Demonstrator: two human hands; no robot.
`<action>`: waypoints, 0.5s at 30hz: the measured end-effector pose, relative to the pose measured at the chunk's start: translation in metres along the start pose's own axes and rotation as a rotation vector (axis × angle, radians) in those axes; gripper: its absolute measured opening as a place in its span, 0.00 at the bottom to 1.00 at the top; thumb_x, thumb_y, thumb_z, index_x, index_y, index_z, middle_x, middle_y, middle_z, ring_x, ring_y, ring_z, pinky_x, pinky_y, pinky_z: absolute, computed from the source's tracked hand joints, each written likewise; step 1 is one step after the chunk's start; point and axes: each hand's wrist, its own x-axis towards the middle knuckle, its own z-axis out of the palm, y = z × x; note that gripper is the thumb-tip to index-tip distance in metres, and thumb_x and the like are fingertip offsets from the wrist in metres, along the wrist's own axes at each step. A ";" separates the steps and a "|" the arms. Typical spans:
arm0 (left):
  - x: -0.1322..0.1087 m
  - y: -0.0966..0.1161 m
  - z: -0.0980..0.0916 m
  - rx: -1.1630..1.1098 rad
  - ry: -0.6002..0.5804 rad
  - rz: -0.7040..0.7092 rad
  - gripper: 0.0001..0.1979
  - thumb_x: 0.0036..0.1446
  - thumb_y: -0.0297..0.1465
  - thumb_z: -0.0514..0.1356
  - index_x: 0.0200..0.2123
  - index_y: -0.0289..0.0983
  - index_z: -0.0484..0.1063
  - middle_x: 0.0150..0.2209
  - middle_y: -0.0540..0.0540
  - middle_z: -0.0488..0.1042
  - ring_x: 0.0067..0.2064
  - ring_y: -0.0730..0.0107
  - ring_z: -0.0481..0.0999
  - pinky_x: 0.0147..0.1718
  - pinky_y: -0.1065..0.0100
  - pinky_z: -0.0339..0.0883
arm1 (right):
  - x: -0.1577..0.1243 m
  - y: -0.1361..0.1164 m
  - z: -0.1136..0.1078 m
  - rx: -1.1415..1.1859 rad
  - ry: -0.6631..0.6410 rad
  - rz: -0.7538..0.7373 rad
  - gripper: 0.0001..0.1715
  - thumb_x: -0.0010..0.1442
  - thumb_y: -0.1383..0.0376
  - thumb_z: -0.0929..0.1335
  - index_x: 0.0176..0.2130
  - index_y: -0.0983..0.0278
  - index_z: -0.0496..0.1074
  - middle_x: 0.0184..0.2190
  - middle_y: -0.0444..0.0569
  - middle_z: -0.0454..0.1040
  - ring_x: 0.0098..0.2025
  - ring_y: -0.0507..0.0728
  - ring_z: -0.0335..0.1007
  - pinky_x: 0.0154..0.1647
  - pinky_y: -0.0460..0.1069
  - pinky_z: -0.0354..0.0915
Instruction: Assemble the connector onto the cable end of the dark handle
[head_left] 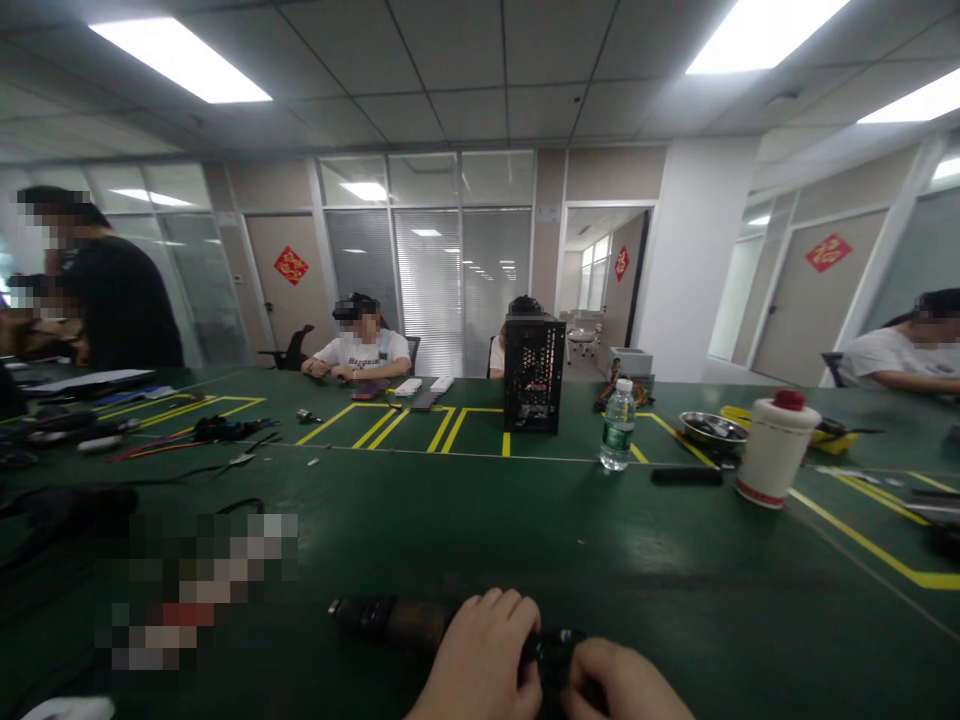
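Both my hands are at the bottom edge of the view, close together over a dark cylindrical tool [390,620] lying on the green table [525,530]. My left hand [484,655] curls its fingers over the tool's right end. My right hand [626,685] is closed around a small black part [553,650] that sits between the two hands. What exactly the black part is cannot be made out.
A water bottle [618,425], a white jar with a red cap [774,450], a metal bowl [712,428] and a black perforated case [533,373] stand farther back. Cables and tools [217,432] lie at left. Several people sit or stand around the table's far sides.
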 end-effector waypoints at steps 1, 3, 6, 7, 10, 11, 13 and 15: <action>0.000 0.000 0.001 0.003 0.004 0.001 0.13 0.49 0.26 0.55 0.40 0.41 0.68 0.41 0.48 0.72 0.43 0.58 0.68 0.40 0.61 0.59 | 0.002 0.004 0.002 0.117 0.009 0.008 0.07 0.55 0.70 0.68 0.26 0.64 0.71 0.25 0.43 0.72 0.29 0.53 0.68 0.29 0.43 0.59; 0.001 -0.001 0.001 0.008 0.011 0.000 0.13 0.49 0.26 0.55 0.39 0.41 0.68 0.41 0.48 0.72 0.43 0.58 0.68 0.41 0.60 0.59 | 0.005 0.010 0.005 0.352 -0.001 0.048 0.11 0.59 0.62 0.66 0.26 0.64 0.68 0.21 0.41 0.67 0.24 0.52 0.64 0.25 0.43 0.57; 0.002 -0.002 0.002 0.007 -0.003 0.002 0.11 0.50 0.26 0.55 0.38 0.40 0.68 0.41 0.48 0.72 0.42 0.58 0.69 0.40 0.60 0.59 | 0.008 0.013 0.007 0.538 0.009 0.065 0.20 0.58 0.50 0.68 0.27 0.63 0.66 0.21 0.40 0.64 0.22 0.51 0.60 0.22 0.42 0.55; 0.002 -0.002 0.003 0.004 -0.010 0.006 0.11 0.50 0.25 0.55 0.39 0.40 0.68 0.41 0.48 0.72 0.42 0.58 0.69 0.40 0.60 0.59 | 0.008 0.012 0.006 0.550 0.021 0.050 0.22 0.56 0.48 0.69 0.27 0.63 0.66 0.22 0.41 0.64 0.23 0.51 0.60 0.22 0.42 0.55; 0.002 -0.004 0.004 -0.005 -0.019 0.021 0.12 0.51 0.25 0.56 0.40 0.41 0.68 0.41 0.50 0.73 0.43 0.60 0.70 0.41 0.61 0.59 | 0.008 0.010 0.003 0.571 0.010 0.022 0.25 0.54 0.44 0.70 0.27 0.64 0.67 0.24 0.43 0.68 0.23 0.51 0.61 0.22 0.42 0.56; 0.002 -0.004 0.004 -0.007 -0.019 0.029 0.11 0.52 0.25 0.56 0.40 0.41 0.68 0.41 0.50 0.73 0.43 0.60 0.70 0.41 0.61 0.59 | 0.008 0.010 0.002 0.590 -0.010 0.029 0.26 0.53 0.43 0.70 0.28 0.64 0.67 0.24 0.44 0.69 0.23 0.50 0.61 0.21 0.42 0.56; 0.002 -0.005 0.005 -0.008 -0.019 0.044 0.11 0.53 0.24 0.57 0.40 0.41 0.68 0.41 0.51 0.73 0.44 0.60 0.70 0.42 0.62 0.59 | 0.008 0.010 0.000 0.641 -0.041 0.058 0.29 0.52 0.40 0.70 0.30 0.63 0.67 0.25 0.43 0.70 0.20 0.49 0.60 0.20 0.42 0.55; 0.002 -0.005 0.005 -0.005 -0.021 0.052 0.10 0.52 0.24 0.57 0.39 0.41 0.68 0.41 0.50 0.73 0.43 0.61 0.70 0.42 0.62 0.59 | 0.009 0.011 0.000 0.705 -0.049 0.080 0.31 0.51 0.38 0.70 0.31 0.62 0.66 0.24 0.41 0.69 0.18 0.47 0.58 0.19 0.41 0.53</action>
